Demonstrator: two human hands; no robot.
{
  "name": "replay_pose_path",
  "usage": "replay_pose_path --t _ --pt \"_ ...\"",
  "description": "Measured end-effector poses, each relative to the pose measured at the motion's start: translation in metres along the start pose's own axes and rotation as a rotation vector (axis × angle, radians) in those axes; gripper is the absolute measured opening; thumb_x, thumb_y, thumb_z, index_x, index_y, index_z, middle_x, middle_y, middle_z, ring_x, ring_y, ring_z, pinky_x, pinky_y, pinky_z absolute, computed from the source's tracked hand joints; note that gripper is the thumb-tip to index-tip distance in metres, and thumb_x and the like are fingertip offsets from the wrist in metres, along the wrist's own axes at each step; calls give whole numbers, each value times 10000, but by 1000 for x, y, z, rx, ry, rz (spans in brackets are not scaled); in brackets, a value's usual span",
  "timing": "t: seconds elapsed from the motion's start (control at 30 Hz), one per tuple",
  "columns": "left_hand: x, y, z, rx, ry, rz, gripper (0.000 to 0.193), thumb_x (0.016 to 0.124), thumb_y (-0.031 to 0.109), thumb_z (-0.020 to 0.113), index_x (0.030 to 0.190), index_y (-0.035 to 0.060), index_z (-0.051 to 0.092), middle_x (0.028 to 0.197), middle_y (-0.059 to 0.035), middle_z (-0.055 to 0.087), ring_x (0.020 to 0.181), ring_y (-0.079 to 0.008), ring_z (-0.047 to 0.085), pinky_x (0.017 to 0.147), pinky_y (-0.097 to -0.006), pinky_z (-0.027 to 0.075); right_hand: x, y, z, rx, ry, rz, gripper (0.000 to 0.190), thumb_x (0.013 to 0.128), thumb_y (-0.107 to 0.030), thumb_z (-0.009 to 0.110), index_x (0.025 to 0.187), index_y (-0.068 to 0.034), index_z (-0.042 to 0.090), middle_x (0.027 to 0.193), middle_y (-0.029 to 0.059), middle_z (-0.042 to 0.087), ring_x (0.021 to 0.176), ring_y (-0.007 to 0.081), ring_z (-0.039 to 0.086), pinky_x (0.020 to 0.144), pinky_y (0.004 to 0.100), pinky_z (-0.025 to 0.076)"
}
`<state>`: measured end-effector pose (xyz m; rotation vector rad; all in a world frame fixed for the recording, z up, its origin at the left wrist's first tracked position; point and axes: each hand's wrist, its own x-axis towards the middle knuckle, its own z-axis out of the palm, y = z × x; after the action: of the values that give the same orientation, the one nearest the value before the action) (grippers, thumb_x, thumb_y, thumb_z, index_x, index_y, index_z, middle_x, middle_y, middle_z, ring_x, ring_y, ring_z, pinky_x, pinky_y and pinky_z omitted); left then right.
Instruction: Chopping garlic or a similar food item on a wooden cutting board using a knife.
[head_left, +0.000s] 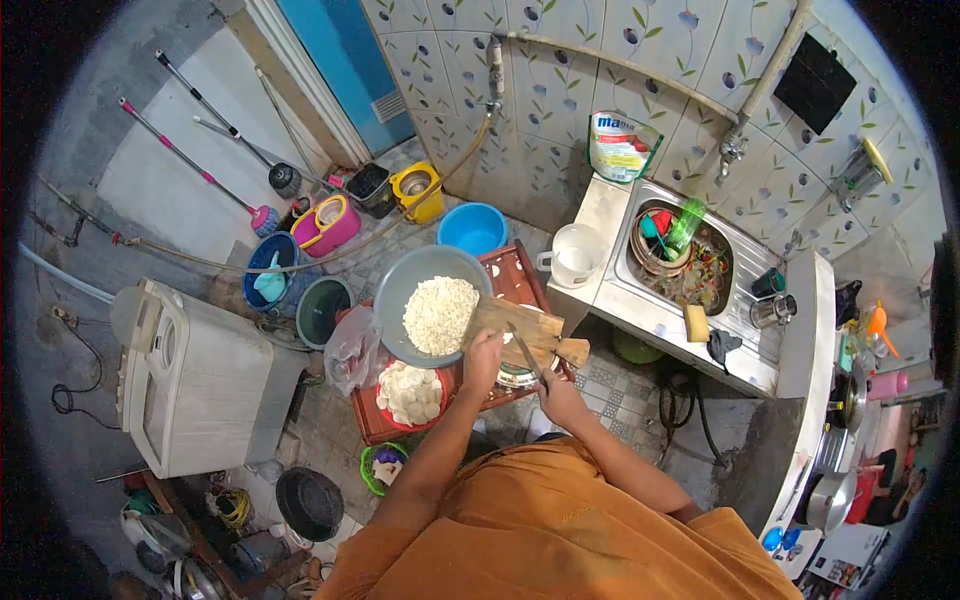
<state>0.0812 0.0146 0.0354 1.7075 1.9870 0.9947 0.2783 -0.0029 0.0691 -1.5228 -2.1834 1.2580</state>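
My right hand (564, 401) grips the dark handle of a kitchen knife (527, 354), its blade angled over a wooden cutting board (534, 327). On the board, my left hand (484, 356) has its fingers bent beside a small white piece (508, 337); whether it grips the piece is hard to see. The board's left end reaches over a large grey basin (391, 289) with a heap of small off-white chopped pieces (441, 315). Nearer to me, pale slices (409, 395) fill a red bowl (386, 415). A metal plate or tray (517, 375) shows partly beneath the board.
A reddish-brown low table (375, 424) carries these, with a clear plastic bag (352, 349) at its left. A blue basin (472, 229) stands behind. To the right is a sink (716, 289) holding dishes and a white mug (576, 255) beside it. Left stands a washing machine (214, 397).
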Motion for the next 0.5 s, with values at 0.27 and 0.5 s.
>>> replay_pose_path --t 0.27,0.5 --pt "-3 -6 5 16 70 -12 127 822 62 603 918 1 660 879 -185 629 823 -370 608 727 -426 488 0 -6 16 -70 -69 71 248 929 -183 466 1090 -2 417 783 315 596 755 482 593 642 561 455" --pt "0 -5 6 -27 97 64 90 824 68 586 815 -8 635 859 -180 621 808 -374 599 715 -437 481 6 -22 3 -118 -2 73 207 930 -209 466 1033 -30 451 775 304 598 741 488 589 641 565 469"
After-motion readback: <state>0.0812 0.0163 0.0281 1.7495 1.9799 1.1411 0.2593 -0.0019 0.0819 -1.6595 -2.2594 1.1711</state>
